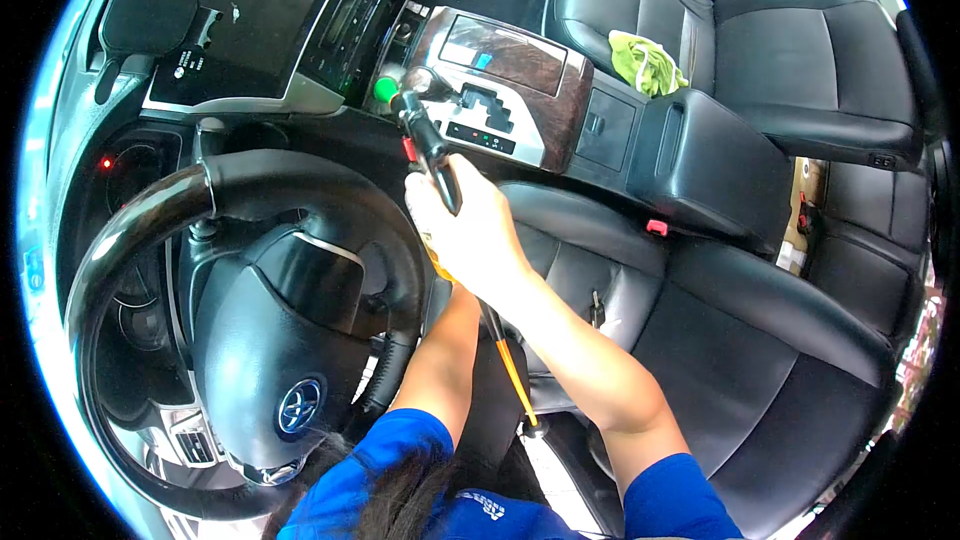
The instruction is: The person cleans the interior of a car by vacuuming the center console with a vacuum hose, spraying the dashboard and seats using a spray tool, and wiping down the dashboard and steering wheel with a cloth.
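Note:
A black blow gun [425,140] with a green tip and a red trigger points toward the gear shift area of the centre console. My right hand [475,230] is closed around its grip. My left forearm [445,350] rises beneath my right wrist. The left hand itself is mostly hidden behind the right one, so its fingers and any hold do not show. An orange hose [515,375] with black fittings runs down from below my hands toward the seat edge. The green tip hovers near the gear knob [428,85], which looks blurred.
The steering wheel [235,175] stands to the left. Beyond it are the dashboard screen [250,20] and a phone holder [150,15]. A green cloth [645,65] lies on the passenger seat [770,50], beside the armrest box [715,155]. The driver's seat [740,330] is at right.

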Demonstrator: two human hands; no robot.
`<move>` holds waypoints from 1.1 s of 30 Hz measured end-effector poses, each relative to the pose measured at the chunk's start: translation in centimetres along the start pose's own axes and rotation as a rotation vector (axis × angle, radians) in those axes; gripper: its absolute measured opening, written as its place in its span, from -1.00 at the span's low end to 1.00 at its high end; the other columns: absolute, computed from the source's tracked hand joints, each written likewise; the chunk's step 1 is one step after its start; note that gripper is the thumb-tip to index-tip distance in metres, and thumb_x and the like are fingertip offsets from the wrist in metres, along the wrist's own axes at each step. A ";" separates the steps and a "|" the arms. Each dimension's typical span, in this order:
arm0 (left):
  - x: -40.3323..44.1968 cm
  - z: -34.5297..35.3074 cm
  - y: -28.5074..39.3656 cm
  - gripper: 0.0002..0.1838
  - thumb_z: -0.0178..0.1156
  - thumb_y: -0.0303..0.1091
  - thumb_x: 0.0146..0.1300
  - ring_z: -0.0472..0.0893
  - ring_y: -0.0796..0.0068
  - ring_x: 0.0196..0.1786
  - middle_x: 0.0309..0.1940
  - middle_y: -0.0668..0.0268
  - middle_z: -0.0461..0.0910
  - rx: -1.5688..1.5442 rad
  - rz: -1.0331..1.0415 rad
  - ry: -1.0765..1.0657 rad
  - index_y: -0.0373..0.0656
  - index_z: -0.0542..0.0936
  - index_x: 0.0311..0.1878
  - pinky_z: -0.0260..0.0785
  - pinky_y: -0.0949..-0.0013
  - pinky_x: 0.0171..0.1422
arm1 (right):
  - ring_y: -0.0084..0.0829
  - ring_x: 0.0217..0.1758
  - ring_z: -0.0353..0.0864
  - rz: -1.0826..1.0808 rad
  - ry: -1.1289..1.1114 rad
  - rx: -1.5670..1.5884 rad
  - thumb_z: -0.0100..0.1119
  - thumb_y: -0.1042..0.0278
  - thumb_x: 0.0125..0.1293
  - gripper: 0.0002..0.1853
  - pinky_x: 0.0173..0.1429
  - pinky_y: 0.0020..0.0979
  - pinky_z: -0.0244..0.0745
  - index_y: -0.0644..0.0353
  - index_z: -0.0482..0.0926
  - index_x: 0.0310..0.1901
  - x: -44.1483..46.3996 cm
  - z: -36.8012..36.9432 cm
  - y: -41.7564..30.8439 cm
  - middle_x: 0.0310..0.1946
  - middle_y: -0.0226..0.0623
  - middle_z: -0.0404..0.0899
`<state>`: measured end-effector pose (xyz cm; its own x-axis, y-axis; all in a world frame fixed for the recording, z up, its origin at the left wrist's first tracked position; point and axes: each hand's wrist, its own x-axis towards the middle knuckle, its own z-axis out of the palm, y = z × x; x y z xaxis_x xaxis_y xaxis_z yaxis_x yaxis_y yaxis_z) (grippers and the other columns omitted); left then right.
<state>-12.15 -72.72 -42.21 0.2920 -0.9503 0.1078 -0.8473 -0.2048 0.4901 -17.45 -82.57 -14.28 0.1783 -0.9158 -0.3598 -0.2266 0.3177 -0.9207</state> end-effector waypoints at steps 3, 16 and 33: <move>0.1 -0.1 0.1 -0.54 0.12 -0.21 0.21 0.41 0.07 0.20 0.17 0.03 0.38 0.002 0.009 -0.003 -0.21 0.40 0.14 0.30 0.13 0.24 | 0.14 -0.18 0.58 -0.073 0.011 -0.118 0.12 0.06 0.34 -0.67 -0.11 -0.05 0.40 0.22 0.46 -0.22 -0.4 -0.3 -0.8 -0.39 0.04 0.58; -0.6 -0.2 0.7 -0.50 0.13 -0.15 0.19 0.42 0.10 0.19 0.18 0.05 0.39 0.000 0.025 -0.020 -0.20 0.40 0.15 0.30 0.16 0.24 | -0.24 -0.36 0.51 -0.200 0.106 -0.227 0.20 0.22 0.32 -0.72 -0.20 -0.30 0.41 0.32 0.46 -0.23 -0.3 1.6 0.3 -0.43 -0.07 0.49; -1.2 0.4 0.7 -0.44 0.15 -0.07 0.17 0.42 0.14 0.19 0.19 0.09 0.40 -0.014 0.024 -0.029 -0.19 0.40 0.17 0.30 0.18 0.23 | 0.12 -0.20 0.53 -0.432 0.153 -0.486 0.19 0.18 0.29 -0.63 -0.17 -0.05 0.48 0.32 0.37 -0.10 3.8 3.7 3.4 -0.20 0.10 0.44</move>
<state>-13.23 -71.80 -42.35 0.2588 -0.9613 0.0949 -0.8477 -0.1789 0.4994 -13.98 -84.01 -19.30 0.2204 -0.9717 0.0845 -0.5773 -0.1998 -0.7917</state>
